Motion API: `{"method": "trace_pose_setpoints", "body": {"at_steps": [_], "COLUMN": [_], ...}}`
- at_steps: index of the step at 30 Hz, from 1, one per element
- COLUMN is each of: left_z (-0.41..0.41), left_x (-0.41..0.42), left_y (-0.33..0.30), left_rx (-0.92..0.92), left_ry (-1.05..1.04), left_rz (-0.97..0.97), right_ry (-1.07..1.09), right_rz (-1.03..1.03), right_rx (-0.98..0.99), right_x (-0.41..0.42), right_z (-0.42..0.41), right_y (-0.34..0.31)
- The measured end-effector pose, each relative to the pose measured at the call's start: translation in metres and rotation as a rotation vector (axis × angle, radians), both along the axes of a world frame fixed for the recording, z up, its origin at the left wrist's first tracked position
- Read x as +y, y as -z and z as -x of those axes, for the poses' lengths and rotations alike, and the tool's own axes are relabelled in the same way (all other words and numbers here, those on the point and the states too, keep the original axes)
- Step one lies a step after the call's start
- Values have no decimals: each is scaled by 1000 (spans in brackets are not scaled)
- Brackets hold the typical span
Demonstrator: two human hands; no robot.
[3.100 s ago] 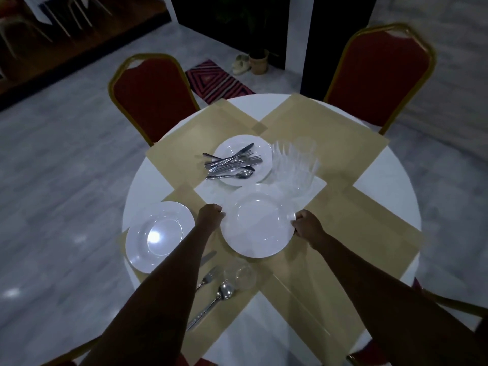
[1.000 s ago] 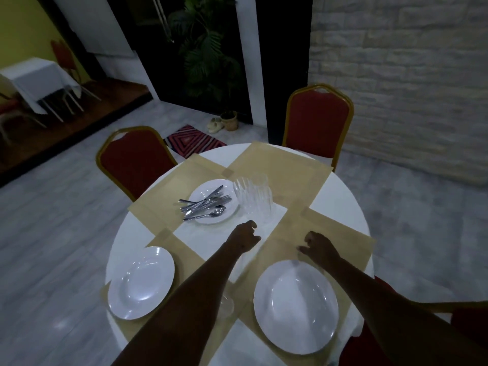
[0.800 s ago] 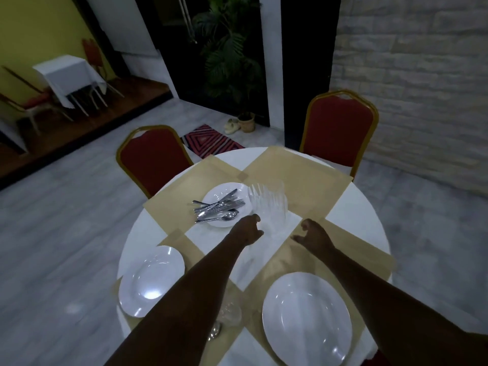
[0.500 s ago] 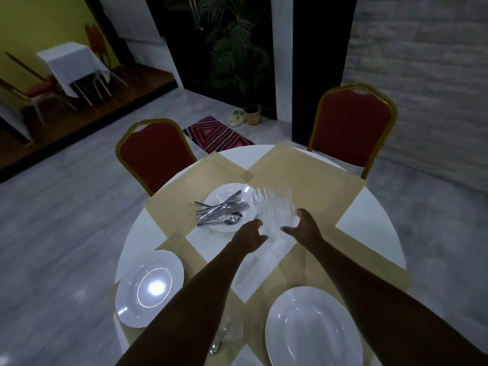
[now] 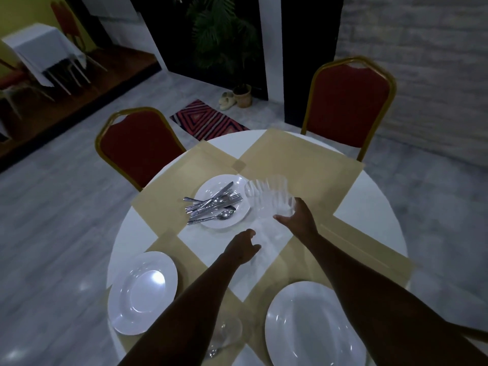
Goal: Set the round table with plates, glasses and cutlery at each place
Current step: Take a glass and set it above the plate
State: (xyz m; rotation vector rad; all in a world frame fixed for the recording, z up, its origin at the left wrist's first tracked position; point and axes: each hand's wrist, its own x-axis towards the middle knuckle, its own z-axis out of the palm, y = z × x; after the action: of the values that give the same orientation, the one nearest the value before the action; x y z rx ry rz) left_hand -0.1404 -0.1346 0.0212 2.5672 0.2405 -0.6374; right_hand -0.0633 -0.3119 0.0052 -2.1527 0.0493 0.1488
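glasses point(image 5: 268, 198), clear and blurred so their count cannot be told, sit at the worktop point(image 5: 126, 233) centre, with the right hand point(image 5: 297, 217) curled round the nearest one. left hand point(image 5: 241, 248) hovers nearer than the glasses, fingers loosely curled, holding nothing. three white plates: one left of the glasses carrying cutlery point(image 5: 211, 204), two nearer. another glass point(image 5: 227, 335) stands between those two. two red chairs beyond. no writing visible.

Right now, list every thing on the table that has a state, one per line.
right hand: grips a clear glass
clear glasses: clustered, blurred
left hand: relaxed, holding nothing
cutlery: piled on the far plate
near-left plate: bare
near-right plate: bare
near glass: partly hidden by the left arm
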Motion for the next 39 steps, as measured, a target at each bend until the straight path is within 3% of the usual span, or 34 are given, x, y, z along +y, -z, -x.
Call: {"method": "trace_pose_setpoints", "body": {"at_steps": [14,39], "left_z": [-15,24], "left_x": [-54,-38], "left_y": [-16,-4], "left_rx": [-86,-92], "left_ry": [137,58], "left_rz": [40,17], "right_ry": [185,223], "right_rz": [54,-6], "right_rx": [-26,64], "right_x": [-97,-102], "right_z": [6,34], "right_y": [-30,-7]}}
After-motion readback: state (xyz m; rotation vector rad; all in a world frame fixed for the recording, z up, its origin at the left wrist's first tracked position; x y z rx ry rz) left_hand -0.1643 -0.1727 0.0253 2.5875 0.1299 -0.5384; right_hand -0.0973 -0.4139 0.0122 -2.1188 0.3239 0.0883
